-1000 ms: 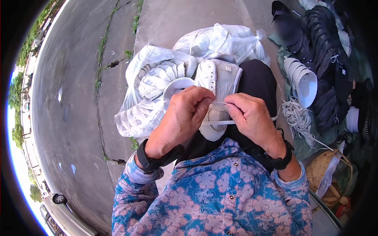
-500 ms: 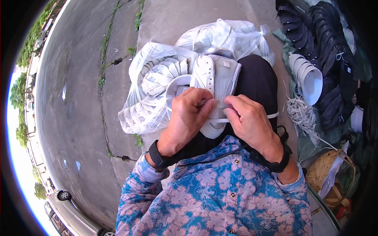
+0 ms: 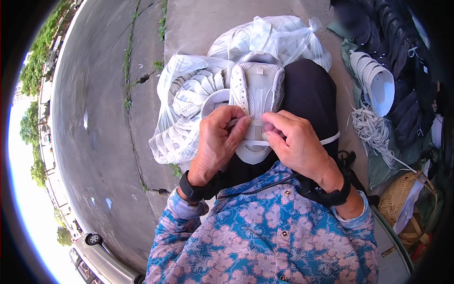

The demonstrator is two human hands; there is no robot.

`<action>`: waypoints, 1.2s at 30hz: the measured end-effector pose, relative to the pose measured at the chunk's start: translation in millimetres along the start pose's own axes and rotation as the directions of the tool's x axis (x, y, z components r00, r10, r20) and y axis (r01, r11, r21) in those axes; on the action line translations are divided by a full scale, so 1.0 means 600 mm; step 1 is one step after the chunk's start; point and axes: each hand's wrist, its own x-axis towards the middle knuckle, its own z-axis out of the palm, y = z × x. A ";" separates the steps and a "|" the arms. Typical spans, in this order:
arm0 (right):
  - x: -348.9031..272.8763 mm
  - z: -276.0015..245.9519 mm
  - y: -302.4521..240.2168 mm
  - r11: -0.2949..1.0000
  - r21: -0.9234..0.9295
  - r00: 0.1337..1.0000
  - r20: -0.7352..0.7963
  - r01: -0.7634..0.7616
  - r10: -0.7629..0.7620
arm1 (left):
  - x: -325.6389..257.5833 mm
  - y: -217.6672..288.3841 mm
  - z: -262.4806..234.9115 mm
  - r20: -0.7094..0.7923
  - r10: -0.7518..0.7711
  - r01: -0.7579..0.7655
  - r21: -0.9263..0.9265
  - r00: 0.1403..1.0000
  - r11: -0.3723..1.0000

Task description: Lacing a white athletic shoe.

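Note:
A white shoe upper [image 3: 257, 83] lies on my lap, its tongue facing up and rows of eyelets along both sides. A flat white shoelace [image 3: 255, 142] crosses its lower part and passes under my right hand toward the dark-trousered knee [image 3: 309, 90]. My left hand [image 3: 221, 136] is closed at the upper's left eyelet edge, pinching a short piece of lace between thumb and finger. Across from it, my right hand [image 3: 294, 141] pinches at the right edge, with the lace at its fingertips. The fingers partly hide the eyelets there.
Clear plastic bags [image 3: 182, 111] of white shoe uppers lie ahead and to the left. On the right are stacked pale uppers [image 3: 369, 78], a bundle of white laces [image 3: 371, 130], black uppers [image 3: 402, 94] and a wicker basket [image 3: 399, 191]. A car [image 3: 101, 260] stands far left.
The shoe upper has turned more upright, its tongue now facing me squarely. Both hands stay at its edges, and the right fingertips have come slightly nearer the left ones.

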 end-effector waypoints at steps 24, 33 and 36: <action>-0.003 -0.001 0.005 0.985 0.172 0.998 -0.040 -0.032 0.039 | -0.003 0.024 0.005 -0.055 0.159 -0.143 0.228 0.986 0.963; 0.002 0.003 0.012 0.989 0.145 0.999 -0.049 -0.014 0.021 | 0.000 0.030 0.018 0.029 0.349 -0.313 0.515 0.937 0.798; 0.004 0.005 0.014 0.989 0.149 0.999 -0.049 -0.001 0.009 | 0.011 0.029 0.013 0.119 0.326 -0.342 0.472 0.938 0.812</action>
